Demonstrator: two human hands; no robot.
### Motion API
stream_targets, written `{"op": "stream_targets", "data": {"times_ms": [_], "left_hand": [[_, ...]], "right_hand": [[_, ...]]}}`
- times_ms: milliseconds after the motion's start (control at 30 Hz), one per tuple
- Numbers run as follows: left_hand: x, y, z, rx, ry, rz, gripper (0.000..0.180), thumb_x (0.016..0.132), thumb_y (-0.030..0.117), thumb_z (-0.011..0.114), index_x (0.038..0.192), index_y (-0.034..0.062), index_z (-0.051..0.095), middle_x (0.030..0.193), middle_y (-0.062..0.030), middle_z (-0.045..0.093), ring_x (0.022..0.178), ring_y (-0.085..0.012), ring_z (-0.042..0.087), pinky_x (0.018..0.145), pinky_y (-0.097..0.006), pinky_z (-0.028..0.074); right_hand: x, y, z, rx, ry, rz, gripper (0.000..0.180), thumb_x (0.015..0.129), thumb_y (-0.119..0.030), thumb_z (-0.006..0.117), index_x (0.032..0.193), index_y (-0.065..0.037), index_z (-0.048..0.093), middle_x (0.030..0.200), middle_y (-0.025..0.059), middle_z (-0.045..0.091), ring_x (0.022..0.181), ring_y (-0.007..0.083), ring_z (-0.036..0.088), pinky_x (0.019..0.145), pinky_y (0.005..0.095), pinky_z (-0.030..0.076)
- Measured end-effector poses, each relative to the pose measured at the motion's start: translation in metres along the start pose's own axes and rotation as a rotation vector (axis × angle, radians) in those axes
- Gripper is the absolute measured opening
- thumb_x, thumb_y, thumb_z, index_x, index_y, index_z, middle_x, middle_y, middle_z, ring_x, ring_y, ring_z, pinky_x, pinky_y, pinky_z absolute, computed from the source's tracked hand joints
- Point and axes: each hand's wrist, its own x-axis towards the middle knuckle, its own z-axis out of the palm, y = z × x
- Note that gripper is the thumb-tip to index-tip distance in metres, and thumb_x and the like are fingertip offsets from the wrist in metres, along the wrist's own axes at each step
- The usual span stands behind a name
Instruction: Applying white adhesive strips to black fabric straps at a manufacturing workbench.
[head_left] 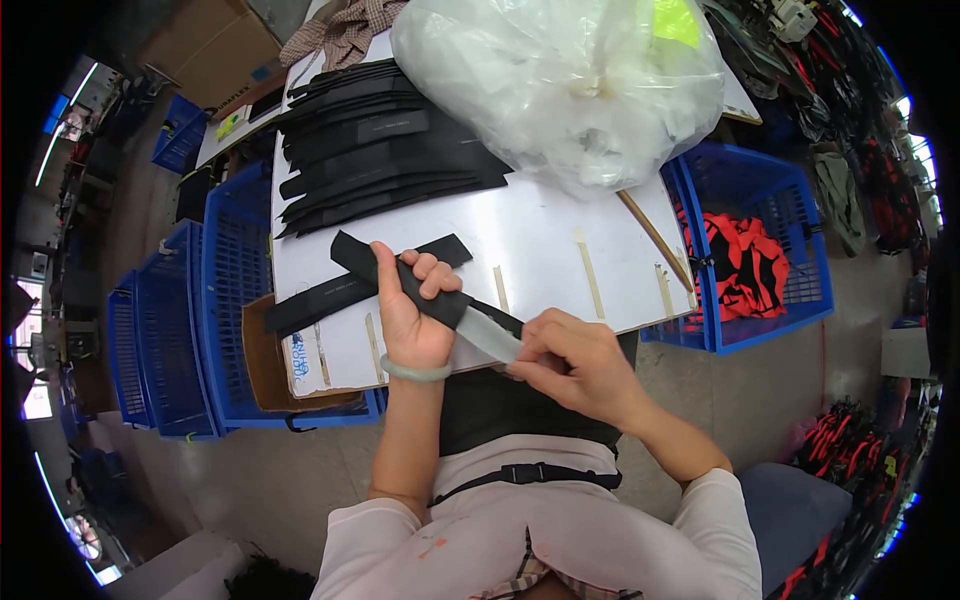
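Observation:
My left hand [415, 325] is wrapped round a black fabric strip [352, 254] above the near edge of the white table [540, 245]. Out of the strip's lower right end comes a pale, whitish flat piece [486, 336]. The fingertips of my right hand [585, 368] pinch the far end of that piece. Whether it lies inside the black fabric or against it, I cannot tell. Another black strip [325, 302] lies on the table beneath my left hand, crossing under the held one.
Overlapping black fabric pieces [400, 165] lie at the far left of the table. Beside them sits a large clear plastic bag [560, 95]. A wooden stick [655, 240] is at the right edge. Blue crates [235, 300] flank the left; another crate [770, 335] holds red-and-black fabric.

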Motion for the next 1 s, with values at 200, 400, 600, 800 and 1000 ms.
{"op": "stream_targets", "data": {"times_ms": [200,400,600,800,1000], "left_hand": [[0.002,0.03,-0.002,-0.261,0.098,-0.072,0.044,0.082,0.04,0.073,0.08,0.0046,0.047,0.068,-0.0025,0.042,0.055,-0.0105,0.043,0.056,-0.023,0.047],[0.007,0.024,0.002,-0.273,0.132,-0.13,0.045,0.082,0.042,0.073,0.079,0.0057,0.047,0.067,-0.0019,0.042,0.053,-0.0094,0.042,0.055,-0.022,0.047],[0.002,0.008,0.008,-0.023,-0.035,-0.051,0.048,0.082,0.051,0.068,0.076,0.0092,0.046,0.064,0.0002,0.036,0.053,-0.0105,0.037,0.057,-0.026,0.045],[-0.008,-0.022,0.014,0.32,-0.241,0.163,0.048,0.088,0.056,0.054,0.078,0.0096,0.048,0.065,-0.0022,0.043,0.058,-0.0168,0.046,0.072,-0.039,0.051],[-0.013,-0.036,0.017,0.471,-0.246,0.24,0.046,0.091,0.053,0.052,0.077,0.0094,0.048,0.059,-0.0017,0.04,0.05,-0.0149,0.041,0.06,-0.034,0.047]], "right_hand": [[-0.007,0.032,-0.037,0.132,0.319,0.179,0.012,0.076,0.003,0.073,0.08,0.0,0.061,0.086,0.0084,0.063,0.064,0.0085,0.057,0.061,0.0213,0.046],[0.02,0.087,-0.03,-0.791,0.521,-0.223,0.019,0.073,-0.009,0.076,0.088,-0.003,0.066,0.08,0.0109,0.064,0.062,0.0228,0.06,0.062,0.0308,0.05],[0.047,0.027,-0.002,0.087,0.089,-0.054,0.021,0.078,-0.01,0.073,0.097,-0.001,0.067,0.083,0.0087,0.066,0.069,0.0167,0.062,0.064,0.0299,0.049],[0.046,0.031,0.034,0.377,0.21,0.059,0.011,0.084,-0.005,0.063,0.091,0.003,0.061,0.072,0.0105,0.062,0.063,0.0153,0.06,0.059,0.0273,0.047],[0.031,0.038,0.047,0.538,0.357,0.161,0.01,0.083,-0.001,0.063,0.092,0.002,0.062,0.077,0.0072,0.062,0.065,0.011,0.057,0.058,0.0265,0.046]]}}
